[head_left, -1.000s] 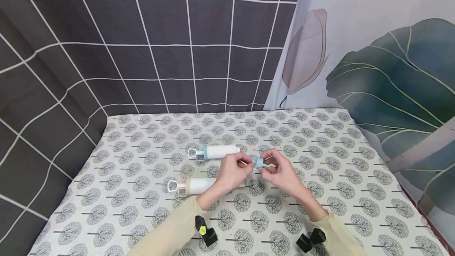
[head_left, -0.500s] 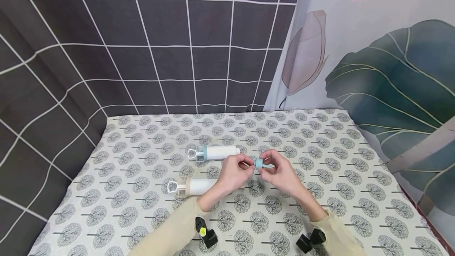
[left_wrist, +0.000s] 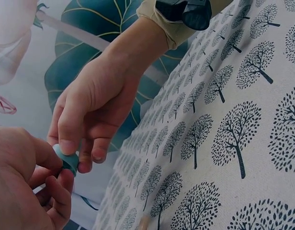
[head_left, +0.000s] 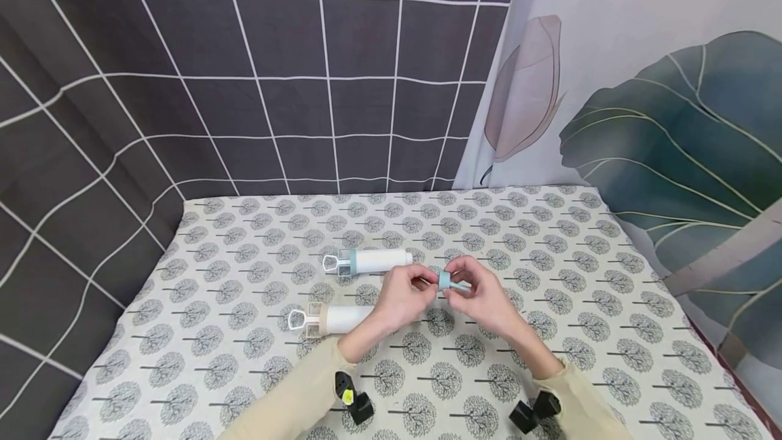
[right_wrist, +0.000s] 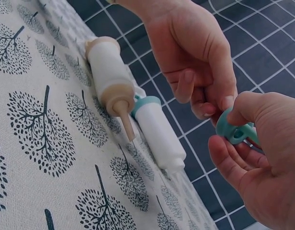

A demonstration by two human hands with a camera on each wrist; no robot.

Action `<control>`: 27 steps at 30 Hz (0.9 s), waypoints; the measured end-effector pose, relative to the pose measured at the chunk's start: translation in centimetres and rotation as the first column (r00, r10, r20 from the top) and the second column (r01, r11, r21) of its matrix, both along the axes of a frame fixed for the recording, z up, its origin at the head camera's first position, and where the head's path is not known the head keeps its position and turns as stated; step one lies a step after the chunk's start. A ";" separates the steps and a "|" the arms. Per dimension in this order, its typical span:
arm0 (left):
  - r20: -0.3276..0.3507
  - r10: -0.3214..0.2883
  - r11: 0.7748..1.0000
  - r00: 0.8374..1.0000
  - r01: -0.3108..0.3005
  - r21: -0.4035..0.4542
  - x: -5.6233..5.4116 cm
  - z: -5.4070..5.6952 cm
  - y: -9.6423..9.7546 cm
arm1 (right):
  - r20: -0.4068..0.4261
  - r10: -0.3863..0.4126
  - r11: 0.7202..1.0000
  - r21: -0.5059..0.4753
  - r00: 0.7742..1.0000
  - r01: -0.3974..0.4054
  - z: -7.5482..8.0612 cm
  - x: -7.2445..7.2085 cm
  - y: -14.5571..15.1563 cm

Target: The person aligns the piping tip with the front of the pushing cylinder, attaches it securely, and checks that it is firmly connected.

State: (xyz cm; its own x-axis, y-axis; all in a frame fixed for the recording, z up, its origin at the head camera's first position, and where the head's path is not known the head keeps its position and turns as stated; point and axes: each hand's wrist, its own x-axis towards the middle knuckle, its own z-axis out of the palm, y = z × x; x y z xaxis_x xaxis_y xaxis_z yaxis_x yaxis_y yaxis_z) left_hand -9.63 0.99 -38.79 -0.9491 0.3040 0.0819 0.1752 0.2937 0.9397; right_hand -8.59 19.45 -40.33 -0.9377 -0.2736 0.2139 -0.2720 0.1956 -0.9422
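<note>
Both hands meet over the table at a small teal nozzle cap [head_left: 444,280] with a thin spout pointing right. My right hand [head_left: 482,290] pinches the cap [right_wrist: 227,125] between thumb and fingers, the spout running in under its palm. From the left, my left hand [head_left: 403,294] pinches at the cap's open end, its thumb and forefinger tips right at the rim [left_wrist: 66,155]. A white piping syringe [head_left: 380,261] with a teal collar and pull handle lies behind the left hand. Its front tip is bare. A second syringe [right_wrist: 109,72], beige-trimmed with a beige nozzle, lies nearer, partly covered by the left forearm.
A tree-print cloth [head_left: 525,372] covers the table. Dark gridded curtain [head_left: 275,73] hangs behind and at the left, a leaf-print curtain [head_left: 672,134] at the right. Small black cameras sit on both wrists.
A light-blue piece seen between the left fingertips and the cap a second ago no longer shows. The left fingertips have moved slightly right against the cap. The syringes have not moved.
</note>
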 end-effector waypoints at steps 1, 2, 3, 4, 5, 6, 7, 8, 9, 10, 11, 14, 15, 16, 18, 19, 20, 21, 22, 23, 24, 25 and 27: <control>0.004 0.000 1.000 1.000 0.000 -0.001 0.0 0.0 0.0 | 0.002 -0.002 1.000 0.002 1.000 0.002 0.0 0.0 0.0; 0.007 0.000 1.000 1.000 0.000 0.000 0.0 0.1 0.0 | 0.006 -0.003 1.000 0.002 1.000 0.003 0.0 0.0 0.0; 0.011 0.001 1.000 1.000 -0.001 -0.001 0.0 0.1 0.0 | 0.011 -0.002 1.000 0.001 1.000 0.001 0.0 0.0 0.0; 0.015 0.002 1.000 1.000 -0.002 -0.002 0.0 0.1 0.0 | 0.017 0.001 1.000 -0.002 1.000 -0.001 0.1 0.0 0.0; 0.015 0.003 1.000 1.000 -0.003 -0.004 0.0 0.1 0.0 | 0.020 0.003 1.000 -0.004 1.000 -0.003 0.1 0.0 0.0; 0.014 0.004 1.000 1.000 -0.004 -0.005 0.1 0.1 0.1 | 0.023 0.006 1.000 -0.006 1.000 -0.005 0.1 0.0 0.0; 0.011 0.006 1.000 1.000 -0.006 -0.007 0.1 0.1 0.1 | 0.025 0.005 1.000 -0.006 1.000 -0.005 0.1 0.0 0.0; 0.008 0.006 1.000 1.000 -0.006 -0.009 0.1 0.1 0.1 | 0.022 0.007 1.000 -0.006 1.000 -0.007 0.1 0.0 0.0; 0.003 0.006 1.000 1.000 -0.006 -0.012 0.1 0.1 0.1 | 0.020 0.005 1.000 -0.004 1.000 -0.005 0.1 0.0 0.0; -0.003 0.006 1.000 1.000 -0.006 -0.014 0.1 0.1 0.1 | 0.018 0.002 1.000 0.000 1.000 -0.002 0.1 0.0 0.1; -0.009 0.004 1.000 1.000 -0.004 -0.015 0.1 0.1 0.1 | 0.015 0.000 1.000 0.004 1.000 0.000 0.1 -0.1 0.1; -0.025 -0.003 1.000 1.000 0.002 -0.021 0.1 0.1 0.1 | 0.013 -0.004 1.000 0.010 1.000 0.004 0.0 -0.1 0.1; -0.031 -0.006 1.000 0.999 0.005 -0.022 0.1 0.0 0.1 | 0.016 -0.006 1.000 0.010 1.000 0.006 0.0 -0.1 0.1; -0.035 -0.010 1.000 0.999 0.009 -0.022 0.1 0.0 0.1 | 0.020 -0.006 1.000 0.008 1.000 0.006 0.0 -0.1 0.1; -0.041 -0.017 1.000 0.999 0.016 -0.021 0.2 0.0 0.1 | 0.028 -0.006 1.000 0.006 1.000 0.005 0.0 -0.1 0.1; -0.043 -0.021 1.000 0.999 0.020 -0.018 0.2 0.0 0.1 | 0.032 -0.006 1.000 0.003 0.999 0.006 0.0 -0.1 0.1; -0.043 -0.023 1.000 0.999 0.023 -0.015 0.2 0.0 0.1 | 0.037 -0.008 1.000 0.000 0.999 0.008 0.1 -0.1 0.1; -0.038 -0.025 1.000 0.999 0.025 -0.009 0.3 0.1 0.0 | 0.040 -0.008 1.000 -0.003 0.999 0.009 0.1 -0.1 0.1; -0.035 -0.025 1.000 0.999 0.025 -0.003 0.3 0.1 0.0 | 0.041 -0.008 1.000 -0.006 0.999 0.008 0.1 -0.1 0.1; -0.033 -0.022 1.000 0.999 0.023 0.001 0.3 0.1 0.0 | 0.044 -0.009 1.000 -0.009 0.999 0.009 0.1 -0.1 0.1; -0.029 -0.019 1.000 0.999 0.019 0.006 0.3 0.1 0.0 | 0.050 -0.009 1.000 -0.015 0.999 0.010 0.1 0.0 0.1; -0.027 -0.015 1.000 1.000 0.015 0.011 0.4 0.0 0.0 | 0.054 -0.009 1.000 -0.018 0.999 0.010 0.1 0.0 0.2; -0.027 -0.004 1.000 1.000 0.004 0.017 0.4 0.0 0.0 | 0.061 -0.013 1.000 -0.019 0.998 0.014 0.1 0.0 0.2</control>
State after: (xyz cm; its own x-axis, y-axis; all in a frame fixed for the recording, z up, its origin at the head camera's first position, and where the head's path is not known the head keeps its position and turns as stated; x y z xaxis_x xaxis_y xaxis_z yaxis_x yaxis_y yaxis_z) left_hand -9.22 1.00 -38.78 -0.9454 0.3060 0.1124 0.2014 0.2770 0.9395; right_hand -8.58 19.61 -40.23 -0.9529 -0.2571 0.1612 -0.2112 0.1804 -0.9607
